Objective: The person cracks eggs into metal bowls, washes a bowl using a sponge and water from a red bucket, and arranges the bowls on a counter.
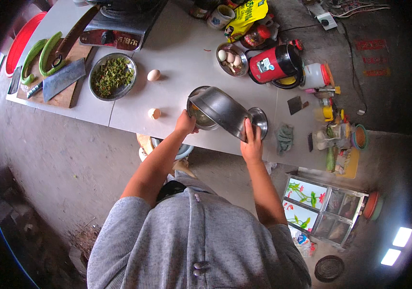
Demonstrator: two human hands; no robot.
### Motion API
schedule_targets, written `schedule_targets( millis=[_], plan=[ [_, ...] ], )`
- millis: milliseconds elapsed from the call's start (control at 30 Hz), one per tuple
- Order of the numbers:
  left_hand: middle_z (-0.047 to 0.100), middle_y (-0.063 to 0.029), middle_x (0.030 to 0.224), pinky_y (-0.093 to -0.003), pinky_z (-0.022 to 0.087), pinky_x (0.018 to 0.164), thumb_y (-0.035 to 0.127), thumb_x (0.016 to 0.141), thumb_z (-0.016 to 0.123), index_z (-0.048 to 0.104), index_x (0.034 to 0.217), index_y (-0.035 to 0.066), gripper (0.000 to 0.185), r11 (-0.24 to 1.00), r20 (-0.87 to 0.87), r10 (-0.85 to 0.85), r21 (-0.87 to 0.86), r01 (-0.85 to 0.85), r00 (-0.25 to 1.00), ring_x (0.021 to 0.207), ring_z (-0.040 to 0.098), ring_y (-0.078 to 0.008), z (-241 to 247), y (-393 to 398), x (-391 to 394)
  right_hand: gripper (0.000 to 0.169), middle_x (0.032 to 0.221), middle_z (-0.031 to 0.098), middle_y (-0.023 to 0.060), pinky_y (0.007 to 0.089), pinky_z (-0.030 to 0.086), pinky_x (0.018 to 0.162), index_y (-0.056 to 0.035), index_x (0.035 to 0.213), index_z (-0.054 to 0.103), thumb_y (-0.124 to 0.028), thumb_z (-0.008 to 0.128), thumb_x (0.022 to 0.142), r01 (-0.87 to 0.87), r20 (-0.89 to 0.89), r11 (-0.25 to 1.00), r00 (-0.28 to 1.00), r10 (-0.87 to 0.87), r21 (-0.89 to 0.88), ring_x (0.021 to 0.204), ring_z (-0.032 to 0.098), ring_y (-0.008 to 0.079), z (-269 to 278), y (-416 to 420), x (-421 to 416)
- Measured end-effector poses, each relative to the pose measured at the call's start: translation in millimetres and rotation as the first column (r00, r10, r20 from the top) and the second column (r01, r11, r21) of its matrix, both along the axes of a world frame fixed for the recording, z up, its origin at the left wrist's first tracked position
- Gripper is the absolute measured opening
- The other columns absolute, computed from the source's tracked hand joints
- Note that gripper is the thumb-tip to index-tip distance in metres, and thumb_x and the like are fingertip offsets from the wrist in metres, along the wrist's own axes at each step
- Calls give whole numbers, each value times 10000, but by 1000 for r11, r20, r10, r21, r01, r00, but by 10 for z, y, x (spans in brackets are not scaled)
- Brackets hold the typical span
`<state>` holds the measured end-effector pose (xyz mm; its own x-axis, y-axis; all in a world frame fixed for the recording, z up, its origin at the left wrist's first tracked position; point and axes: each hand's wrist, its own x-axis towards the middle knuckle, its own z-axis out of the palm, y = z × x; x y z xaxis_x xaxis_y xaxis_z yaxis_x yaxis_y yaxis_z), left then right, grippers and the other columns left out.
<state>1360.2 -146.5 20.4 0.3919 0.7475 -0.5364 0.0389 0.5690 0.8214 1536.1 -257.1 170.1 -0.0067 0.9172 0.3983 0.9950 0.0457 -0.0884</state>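
Observation:
Both my hands grip a large metal bowl, tilted on its side over a second metal bowl. My left hand [186, 123] is at the left rim, where the two bowls meet; my right hand [252, 142] has its fingers spread on the right side of the tilted bowl [224, 108]. Under it the lower metal bowl [206, 124] shows part of its inside, with something yellowish in it. A small metal bowl [260, 119] stands just behind my right fingers. To the left lie a whole egg [153, 75] and a broken eggshell [154, 113].
Left on the table [137, 119] are a bowl of chopped greens [112, 76], a cleaver [64, 79] and green gourds on a cutting board [72, 92], below a stove [112, 39]. At right are a bowl of eggs [232, 59], a red kettle [267, 65], a cloth [284, 138] and jars.

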Motion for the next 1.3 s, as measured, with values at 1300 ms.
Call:
schedule_targets(
  millis=[1300],
  plan=[
    [594, -162, 586, -303, 479, 344, 91, 847, 347, 372, 1001, -49, 210, 998, -53, -1, -66, -3, 999, 445, 606, -232, -21, 5, 32, 563, 986, 513, 143, 429, 497, 627, -305, 1272, 390, -99, 584, 786, 88, 10, 994, 996, -88, -59, 826, 575, 366, 407, -97, 394]
  ],
)
